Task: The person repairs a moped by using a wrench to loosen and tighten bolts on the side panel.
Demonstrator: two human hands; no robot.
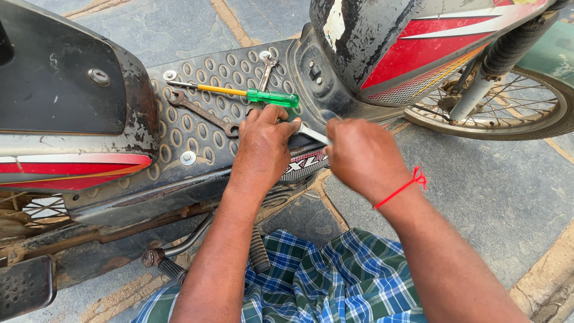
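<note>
Metal tool [312,134], slim and pale, lies between the two hands at the edge of the scooter's footboard [197,134], its long axis running from upper left down to lower right. The right hand [362,157] is clenched around its lower end; a red thread [406,185] circles that wrist. The left hand [263,149] presses fingers-down on the footboard just beside the tool's other end; whether it grips anything cannot be told. Beyond the left hand, on the black rubber mat with oval dimples, lie a screwdriver [251,94] with a green translucent handle and yellow shaft, and two rusty open-ended spanners [203,112]. Checked blue-green cloth [335,281] covers the person's lap.
</note>
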